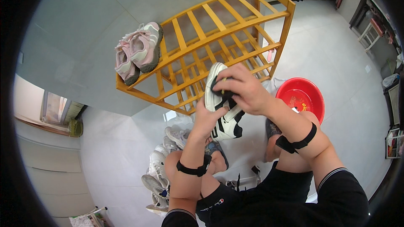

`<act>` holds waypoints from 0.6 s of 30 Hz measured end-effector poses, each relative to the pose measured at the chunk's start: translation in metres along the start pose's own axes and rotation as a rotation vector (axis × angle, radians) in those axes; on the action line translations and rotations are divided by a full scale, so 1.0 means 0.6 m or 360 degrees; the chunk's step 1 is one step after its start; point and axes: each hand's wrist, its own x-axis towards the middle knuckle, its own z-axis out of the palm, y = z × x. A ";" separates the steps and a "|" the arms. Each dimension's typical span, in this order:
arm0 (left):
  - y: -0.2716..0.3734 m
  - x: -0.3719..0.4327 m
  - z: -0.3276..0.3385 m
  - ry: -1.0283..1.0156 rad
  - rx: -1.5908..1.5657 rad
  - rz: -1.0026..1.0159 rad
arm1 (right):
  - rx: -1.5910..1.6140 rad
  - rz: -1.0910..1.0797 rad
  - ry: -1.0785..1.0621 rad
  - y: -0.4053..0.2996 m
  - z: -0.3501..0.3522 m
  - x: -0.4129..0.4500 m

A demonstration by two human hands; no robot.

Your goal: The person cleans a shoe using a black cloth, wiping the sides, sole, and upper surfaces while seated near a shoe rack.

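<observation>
A white sneaker with black trim (228, 131) is held up in front of me, tilted, its toe pointing toward the shoe rack. My left hand (206, 118) grips it along the side, the thumb lying across its upper. In the fingers of my right hand (244, 88) is a dark, wadded cloth or sponge (221, 86) with a bit of yellow, pressed against the front of the sneaker. The exact kind of this dark thing cannot be told, since the fingers cover part of it.
Beyond the sneaker stands a yellow wooden shoe rack (202, 45), with pink-and-grey sneakers (142, 49) on its left end. A red plastic basin (317, 101) sits by my right knee. Several white and grey shoes (157, 165) line the floor beside my left leg.
</observation>
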 end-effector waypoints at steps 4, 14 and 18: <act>0.000 -0.001 0.000 -0.0029 0.0002 -0.0007 | -0.0019 0.0190 0.0202 0.019 -0.006 0.002; -0.003 0.000 -0.009 -0.0023 0.0050 0.0016 | -0.0089 -0.0044 0.0054 -0.003 0.006 0.001; -0.001 -0.001 0.002 -0.0012 0.0051 0.0003 | -0.0020 0.0365 0.0405 0.023 -0.003 0.002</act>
